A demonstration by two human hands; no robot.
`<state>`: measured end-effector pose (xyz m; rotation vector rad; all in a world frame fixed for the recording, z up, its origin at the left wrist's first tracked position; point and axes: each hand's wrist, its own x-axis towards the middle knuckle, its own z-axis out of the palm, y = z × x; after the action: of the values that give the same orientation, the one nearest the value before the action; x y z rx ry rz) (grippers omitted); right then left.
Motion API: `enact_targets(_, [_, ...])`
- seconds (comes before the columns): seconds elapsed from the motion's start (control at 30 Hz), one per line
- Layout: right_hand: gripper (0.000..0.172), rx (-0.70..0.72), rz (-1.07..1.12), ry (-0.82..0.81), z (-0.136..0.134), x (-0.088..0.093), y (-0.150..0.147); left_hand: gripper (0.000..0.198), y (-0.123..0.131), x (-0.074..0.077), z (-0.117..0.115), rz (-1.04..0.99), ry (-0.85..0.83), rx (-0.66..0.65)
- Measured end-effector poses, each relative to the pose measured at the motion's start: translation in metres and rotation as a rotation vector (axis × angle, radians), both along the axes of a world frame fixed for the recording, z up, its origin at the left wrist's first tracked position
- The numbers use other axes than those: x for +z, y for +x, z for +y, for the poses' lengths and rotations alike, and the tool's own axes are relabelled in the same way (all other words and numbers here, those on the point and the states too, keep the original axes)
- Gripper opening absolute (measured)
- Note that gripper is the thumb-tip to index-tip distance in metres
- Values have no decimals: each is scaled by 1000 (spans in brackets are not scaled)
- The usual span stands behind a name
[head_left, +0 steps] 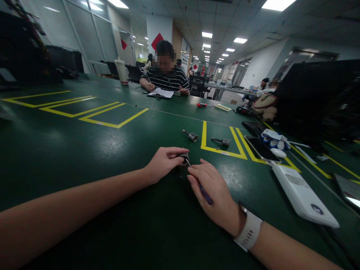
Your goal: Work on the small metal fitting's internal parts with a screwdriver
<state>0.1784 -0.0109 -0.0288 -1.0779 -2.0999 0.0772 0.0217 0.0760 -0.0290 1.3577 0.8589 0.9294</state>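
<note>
My left hand (164,163) is closed around a small metal cup-shaped part (184,157), its open end turned toward my right hand. In my right hand (215,191) is a thin tool with a dark purple handle (206,194), which looks like a small screwdriver. Its slim metal shaft (188,162) reaches to the open end of the cup; whether it touches inside I cannot tell. A tiny dark ring or nut (180,177) lies on the table just below. Beyond my hands lie two similar metal cups with shanks, one left (192,136) and one inside a yellow outline (225,142).
The green table (112,142) carries yellow tape outlines. To the right are a phone (261,149), a white power bank-like device (305,195) and blue-white cloth (275,138). A red screwdriver (201,105) lies farther back. Across sits a person (168,78) with a clipboard (161,93), near a cup (122,71).
</note>
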Motion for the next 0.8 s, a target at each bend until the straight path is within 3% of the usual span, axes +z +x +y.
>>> enact_targets(0.4, [22, -15, -70, 8, -1, 1, -2, 28, -1, -2, 1, 74, 134, 8])
enact_targets(0.8, [23, -8, 22, -14, 0, 1, -2, 26, -1, -6, 1, 63, 155, 20])
